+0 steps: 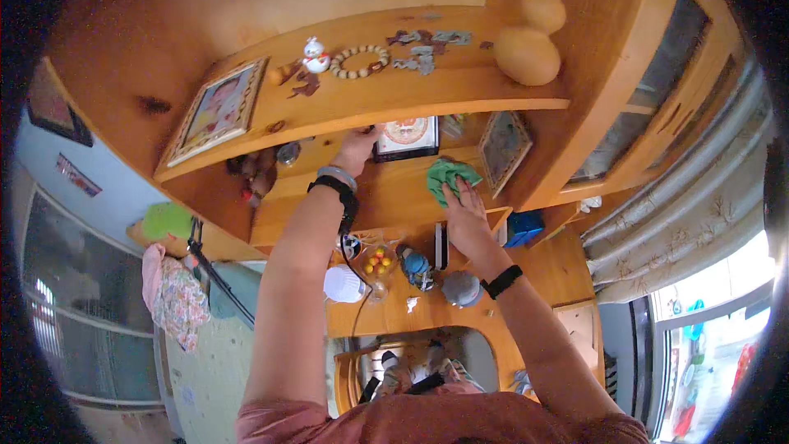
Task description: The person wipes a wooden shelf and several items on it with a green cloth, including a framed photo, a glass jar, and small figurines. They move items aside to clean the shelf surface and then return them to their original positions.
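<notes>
On the lower shelf (394,197) of a wooden hutch, my left hand (357,149) grips the left edge of a dark-framed picture (407,135) with a round red design. The upper shelf hides the frame's top, and my fingertips are partly covered too. To the right, my right hand (467,216) presses a crumpled green cloth (450,179) against the shelf surface. Just beyond the cloth, a light-rimmed photo frame (505,151) leans by the right side wall.
Above, the upper shelf (425,89) bears a bead bracelet (360,61), a white figurine (315,55), a photo frame (219,111) and a dried gourd (530,43). Below, the desk (394,317) holds a glass bowl of small fruits (377,261), a blue figurine (416,267) and a white ribbed object (344,283).
</notes>
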The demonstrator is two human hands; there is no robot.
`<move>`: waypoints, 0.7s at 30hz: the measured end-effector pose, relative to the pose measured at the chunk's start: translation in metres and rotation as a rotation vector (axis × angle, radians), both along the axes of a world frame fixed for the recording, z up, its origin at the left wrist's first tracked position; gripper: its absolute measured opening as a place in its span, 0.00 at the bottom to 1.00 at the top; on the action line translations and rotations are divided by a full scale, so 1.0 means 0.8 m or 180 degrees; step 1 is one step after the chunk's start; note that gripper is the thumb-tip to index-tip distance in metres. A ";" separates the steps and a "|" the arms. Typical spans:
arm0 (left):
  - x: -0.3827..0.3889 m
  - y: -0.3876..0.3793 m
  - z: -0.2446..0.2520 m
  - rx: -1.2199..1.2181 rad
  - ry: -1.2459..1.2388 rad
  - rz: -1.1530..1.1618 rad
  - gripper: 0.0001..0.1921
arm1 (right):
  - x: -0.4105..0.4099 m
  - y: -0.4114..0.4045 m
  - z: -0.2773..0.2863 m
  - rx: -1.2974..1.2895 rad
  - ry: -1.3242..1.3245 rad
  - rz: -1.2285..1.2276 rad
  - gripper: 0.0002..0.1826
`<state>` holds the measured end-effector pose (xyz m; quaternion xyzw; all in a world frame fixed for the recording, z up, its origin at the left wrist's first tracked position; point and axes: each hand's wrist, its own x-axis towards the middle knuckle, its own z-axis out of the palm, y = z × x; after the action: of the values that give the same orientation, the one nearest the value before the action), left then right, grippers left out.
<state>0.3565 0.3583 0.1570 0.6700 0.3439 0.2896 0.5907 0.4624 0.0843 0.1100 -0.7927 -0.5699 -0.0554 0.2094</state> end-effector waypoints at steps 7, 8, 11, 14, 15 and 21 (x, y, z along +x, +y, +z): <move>-0.151 -0.099 0.054 -0.1135 -0.0712 0.0578 0.13 | 0.010 0.005 -0.013 0.0025 -0.0036 0.0109 0.31; -0.181 -0.114 0.056 -0.1299 -0.1067 0.0549 0.13 | 0.012 0.007 -0.014 -0.0022 -0.0014 0.0205 0.30; -0.257 -0.166 0.049 -0.1406 -0.1542 0.0541 0.14 | 0.017 0.015 -0.008 0.0027 0.0056 0.0143 0.27; -0.321 -0.223 0.035 -0.1646 -0.1647 0.0808 0.17 | 0.015 0.027 0.003 -0.0043 0.0226 -0.0061 0.24; -0.338 -0.244 0.030 -0.1641 -0.1705 0.0817 0.17 | 0.009 0.030 0.006 -0.0110 0.0120 -0.0173 0.22; -0.453 -0.342 0.021 -0.1295 -0.1967 0.1638 0.18 | -0.158 -0.014 0.016 0.0825 0.1232 0.0979 0.21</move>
<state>-0.0055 0.0845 0.1737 0.3150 0.3569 0.5401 0.6941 0.3361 0.0733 0.1229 -0.6593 -0.6211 0.0570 0.4200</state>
